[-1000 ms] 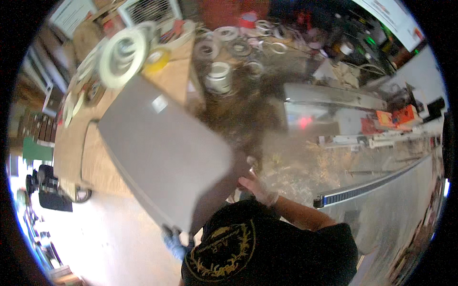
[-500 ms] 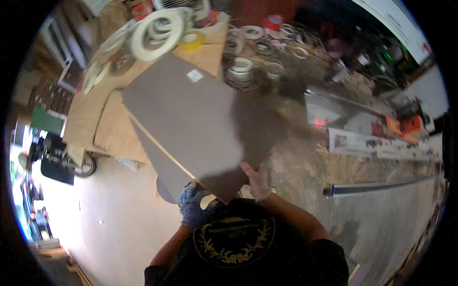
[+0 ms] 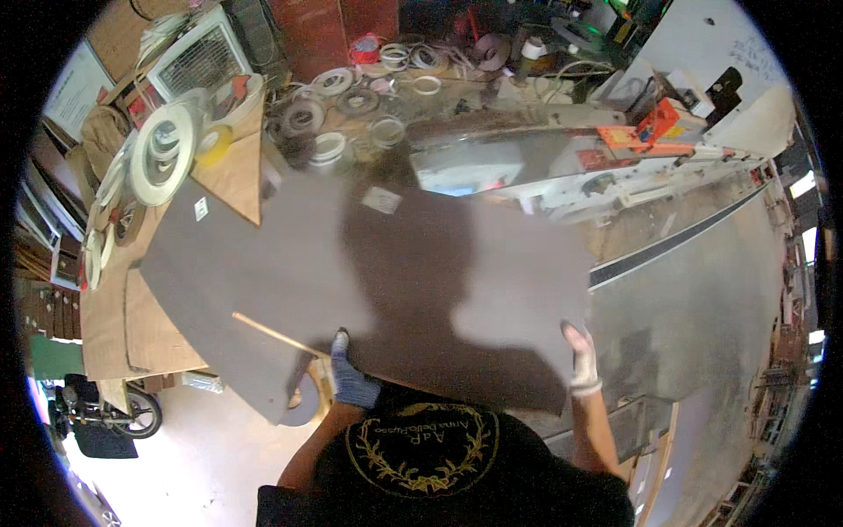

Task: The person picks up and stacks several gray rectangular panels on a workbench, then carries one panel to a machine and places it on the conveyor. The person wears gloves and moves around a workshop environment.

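- Grey-brown panel (image 3: 509, 272) sits between and ahead of both hands, broad face up.
- Left hand (image 3: 354, 379): pinching its near edge, thumb on top; fingers underneath hidden.
- Right hand (image 3: 581, 358): clasping its right end, thumb side showing; rest of grip can't be told.
- Second panel (image 3: 237, 373) shows below it, left of the left hand; tabletop (image 3: 104, 329) farther left.
- Best handling: lift evenly with both hands, keep wide spacing so it won't twist or rack.
- Watch the far-left side: tape rolls (image 3: 143, 169) beyond the left hand could snag a corner.
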{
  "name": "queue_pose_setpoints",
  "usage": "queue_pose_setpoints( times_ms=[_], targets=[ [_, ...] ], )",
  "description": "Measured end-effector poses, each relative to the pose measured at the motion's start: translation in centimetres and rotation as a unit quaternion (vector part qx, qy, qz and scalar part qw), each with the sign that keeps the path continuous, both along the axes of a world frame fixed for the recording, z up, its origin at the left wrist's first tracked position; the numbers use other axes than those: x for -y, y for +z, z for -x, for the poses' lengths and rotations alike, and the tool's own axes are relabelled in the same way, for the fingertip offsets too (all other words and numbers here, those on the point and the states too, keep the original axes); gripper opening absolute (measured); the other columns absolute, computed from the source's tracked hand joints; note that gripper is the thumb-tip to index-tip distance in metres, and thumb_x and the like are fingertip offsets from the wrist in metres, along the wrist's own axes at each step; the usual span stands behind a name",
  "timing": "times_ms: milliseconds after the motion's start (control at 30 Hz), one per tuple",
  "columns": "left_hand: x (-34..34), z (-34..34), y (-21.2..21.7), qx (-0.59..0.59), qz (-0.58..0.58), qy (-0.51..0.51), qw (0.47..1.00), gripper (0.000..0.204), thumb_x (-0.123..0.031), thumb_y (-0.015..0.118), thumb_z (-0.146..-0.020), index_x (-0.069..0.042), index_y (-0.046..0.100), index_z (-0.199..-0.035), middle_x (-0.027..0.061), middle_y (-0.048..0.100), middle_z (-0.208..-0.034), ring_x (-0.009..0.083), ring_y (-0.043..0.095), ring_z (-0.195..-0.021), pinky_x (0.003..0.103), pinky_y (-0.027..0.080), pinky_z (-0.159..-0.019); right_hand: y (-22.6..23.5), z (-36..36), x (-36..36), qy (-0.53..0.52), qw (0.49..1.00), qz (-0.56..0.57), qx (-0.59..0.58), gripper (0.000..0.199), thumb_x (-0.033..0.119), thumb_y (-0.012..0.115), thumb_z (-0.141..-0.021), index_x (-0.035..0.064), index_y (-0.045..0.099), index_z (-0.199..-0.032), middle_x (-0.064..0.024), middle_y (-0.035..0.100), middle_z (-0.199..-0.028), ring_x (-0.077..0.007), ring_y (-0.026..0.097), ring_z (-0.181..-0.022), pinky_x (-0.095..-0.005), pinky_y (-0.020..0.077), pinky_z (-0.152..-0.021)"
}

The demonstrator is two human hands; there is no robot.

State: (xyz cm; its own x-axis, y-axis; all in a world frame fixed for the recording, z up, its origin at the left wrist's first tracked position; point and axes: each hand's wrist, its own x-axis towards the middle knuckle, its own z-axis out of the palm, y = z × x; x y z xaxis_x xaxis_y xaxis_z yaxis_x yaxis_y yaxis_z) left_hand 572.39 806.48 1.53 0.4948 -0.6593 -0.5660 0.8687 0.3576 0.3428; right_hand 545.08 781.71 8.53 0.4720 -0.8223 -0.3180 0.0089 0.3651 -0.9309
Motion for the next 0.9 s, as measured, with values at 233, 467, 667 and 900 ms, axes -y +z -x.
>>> queue_pose_setpoints(
  times_ms=[233, 467, 667, 900],
  targets=[
    [12.3, 8.0, -2.2, 0.106, -0.049, -0.313, 0.943, 0.041, -0.024, 0.061, -0.084, -0.002, 0.052, -0.117, 0.0112, 0.059, -0.105, 0.0227, 0.059, -0.088, 0.037, 0.05, -0.079, -1.4, 15.3, -4.5, -0.197, 0.975, -0.049, 0.091, 0.063, 0.047, 0.049, -0.08, 0.0009, 0.044, -0.123, -0.0137, 0.053, -0.115, -0.0266, 0.053, -0.102, -0.0402, 0.0439, -0.086],
    [25.7, 11.2, -4.3, 0.136, -0.067, -0.429, 0.891, 0.056, -0.032, 0.06, -0.084, -0.01, 0.037, -0.13, 0.0088, 0.054, -0.11, 0.0198, 0.056, -0.093, 0.035, 0.05, -0.079, -7.1, 18.5, -5.9, -0.305, 0.944, -0.084, 0.09, 0.076, 0.052, 0.053, -0.078, 0.0047, 0.032, -0.133, -0.015, 0.042, -0.129, -0.0326, 0.044, -0.113, -0.0469, 0.038, -0.093],
    [30.7, 2.1, -2.7, 0.546, -0.077, -0.238, 0.8, 0.049, -0.026, 0.058, -0.082, -0.004, 0.041, -0.123, 0.0058, 0.052, -0.114, 0.0233, 0.051, -0.103, 0.037, 0.039, -0.095, -12.6, 17.6, 1.1, -0.389, 0.91, -0.119, 0.084, 0.068, 0.05, 0.049, -0.083, 0.0015, 0.036, -0.129, -0.0168, 0.043, -0.127, -0.0329, 0.045, -0.112, -0.0485, 0.0375, -0.093],
    [45.9, -24.7, -4.0, 0.844, -0.154, -0.164, 0.487, 0.05, -0.022, 0.058, -0.08, -0.004, 0.045, -0.123, 0.015, 0.054, -0.116, 0.0304, 0.05, -0.105, 0.04, 0.037, -0.093, -9.4, 14.7, 9.8, -0.404, 0.897, -0.18, -0.006, 0.066, 0.053, 0.039, -0.085, 0.0059, 0.039, -0.131, -0.0155, 0.045, -0.129, -0.0345, 0.044, -0.117, -0.0497, 0.0368, -0.096]
  ],
)
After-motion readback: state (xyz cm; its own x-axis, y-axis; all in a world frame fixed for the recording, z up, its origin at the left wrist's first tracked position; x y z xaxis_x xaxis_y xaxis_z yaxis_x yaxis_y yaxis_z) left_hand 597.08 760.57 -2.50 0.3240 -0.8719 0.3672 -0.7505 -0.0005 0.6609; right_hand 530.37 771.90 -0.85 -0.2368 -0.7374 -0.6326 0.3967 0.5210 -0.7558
